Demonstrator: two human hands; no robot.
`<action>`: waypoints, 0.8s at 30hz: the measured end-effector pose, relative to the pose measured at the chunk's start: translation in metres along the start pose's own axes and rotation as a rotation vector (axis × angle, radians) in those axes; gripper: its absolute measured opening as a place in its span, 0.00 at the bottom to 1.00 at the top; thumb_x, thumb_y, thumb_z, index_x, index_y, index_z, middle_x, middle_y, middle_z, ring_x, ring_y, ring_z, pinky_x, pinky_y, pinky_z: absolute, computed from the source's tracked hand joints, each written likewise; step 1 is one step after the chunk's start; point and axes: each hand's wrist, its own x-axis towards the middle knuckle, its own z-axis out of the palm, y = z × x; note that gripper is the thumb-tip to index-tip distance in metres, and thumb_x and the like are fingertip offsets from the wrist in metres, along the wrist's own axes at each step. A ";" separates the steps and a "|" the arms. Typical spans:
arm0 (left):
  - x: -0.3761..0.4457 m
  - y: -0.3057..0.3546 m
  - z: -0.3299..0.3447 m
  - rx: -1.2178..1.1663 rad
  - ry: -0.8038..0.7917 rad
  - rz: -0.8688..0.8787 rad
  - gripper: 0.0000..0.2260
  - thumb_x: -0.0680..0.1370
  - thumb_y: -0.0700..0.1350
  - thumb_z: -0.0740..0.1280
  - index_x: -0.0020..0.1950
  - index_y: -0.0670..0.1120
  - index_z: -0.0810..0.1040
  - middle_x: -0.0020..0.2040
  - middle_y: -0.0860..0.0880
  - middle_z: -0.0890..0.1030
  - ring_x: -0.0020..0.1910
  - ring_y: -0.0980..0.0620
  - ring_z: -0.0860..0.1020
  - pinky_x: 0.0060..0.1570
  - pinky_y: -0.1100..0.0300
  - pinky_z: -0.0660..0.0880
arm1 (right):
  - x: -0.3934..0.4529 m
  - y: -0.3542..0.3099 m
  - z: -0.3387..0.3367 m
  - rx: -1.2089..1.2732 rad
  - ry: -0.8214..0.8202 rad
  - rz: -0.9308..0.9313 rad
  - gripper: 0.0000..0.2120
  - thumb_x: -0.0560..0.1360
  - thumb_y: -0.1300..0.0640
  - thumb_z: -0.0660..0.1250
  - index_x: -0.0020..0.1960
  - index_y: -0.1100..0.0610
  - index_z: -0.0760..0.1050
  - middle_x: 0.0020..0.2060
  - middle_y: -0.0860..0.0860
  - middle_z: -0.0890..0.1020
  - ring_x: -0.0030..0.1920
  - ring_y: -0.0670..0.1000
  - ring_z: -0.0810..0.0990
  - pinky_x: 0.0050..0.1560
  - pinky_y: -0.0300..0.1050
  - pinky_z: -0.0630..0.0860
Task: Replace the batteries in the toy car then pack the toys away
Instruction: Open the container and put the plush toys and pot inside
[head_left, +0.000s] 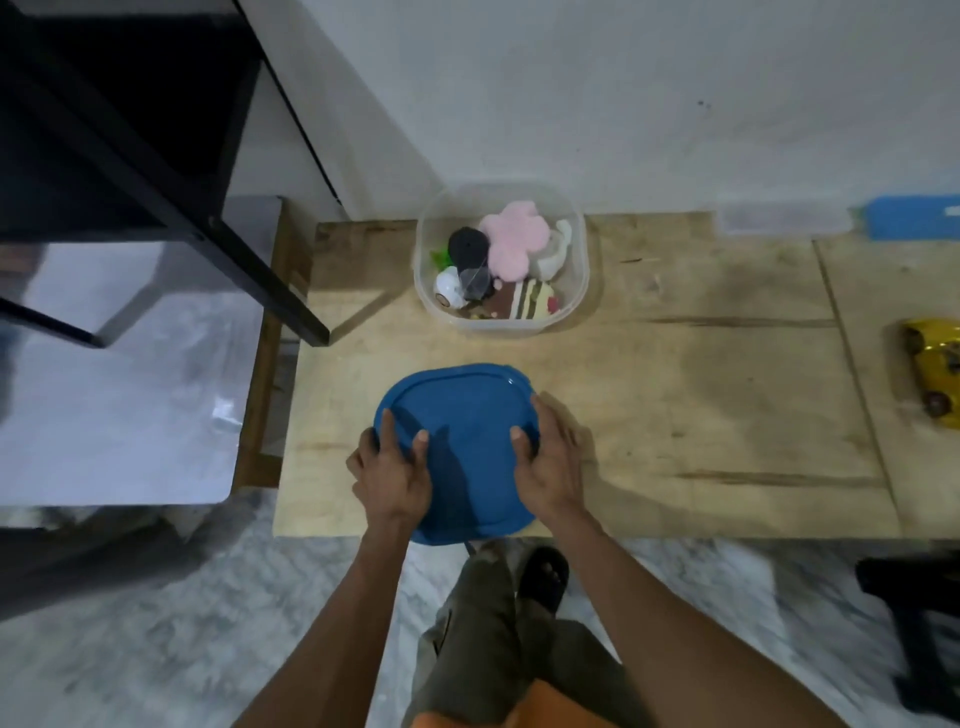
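Both my hands grip the blue plastic lid (460, 441), low centre.
Left hand (392, 475) and right hand (550, 467) curl over its edges; clear plastic toy tub (501, 257) above.

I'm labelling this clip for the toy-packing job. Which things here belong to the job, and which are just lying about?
Part of the job:
- blue lid, held by left hand and right hand
- clear tub of small toys
- yellow toy car

Just lying about:
- blue object by the wall
- black frame
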 end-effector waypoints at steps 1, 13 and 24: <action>-0.005 -0.001 0.000 -0.001 0.006 -0.005 0.28 0.81 0.62 0.55 0.79 0.54 0.56 0.75 0.42 0.63 0.70 0.36 0.61 0.64 0.36 0.66 | -0.002 0.002 0.000 0.016 0.000 0.024 0.25 0.83 0.49 0.60 0.78 0.49 0.61 0.76 0.49 0.66 0.75 0.56 0.60 0.75 0.52 0.59; -0.086 0.027 -0.020 -0.072 0.042 0.155 0.36 0.74 0.63 0.70 0.78 0.51 0.64 0.78 0.42 0.56 0.72 0.39 0.59 0.67 0.42 0.68 | -0.053 0.010 -0.061 0.101 0.128 -0.025 0.30 0.76 0.48 0.71 0.74 0.55 0.68 0.69 0.54 0.74 0.70 0.56 0.71 0.69 0.55 0.71; -0.050 0.111 -0.045 -0.167 0.121 0.361 0.41 0.72 0.64 0.71 0.79 0.49 0.59 0.77 0.43 0.60 0.73 0.42 0.60 0.68 0.46 0.68 | -0.009 -0.035 -0.122 0.018 0.301 -0.259 0.37 0.77 0.49 0.70 0.80 0.56 0.57 0.77 0.55 0.64 0.76 0.55 0.62 0.74 0.49 0.63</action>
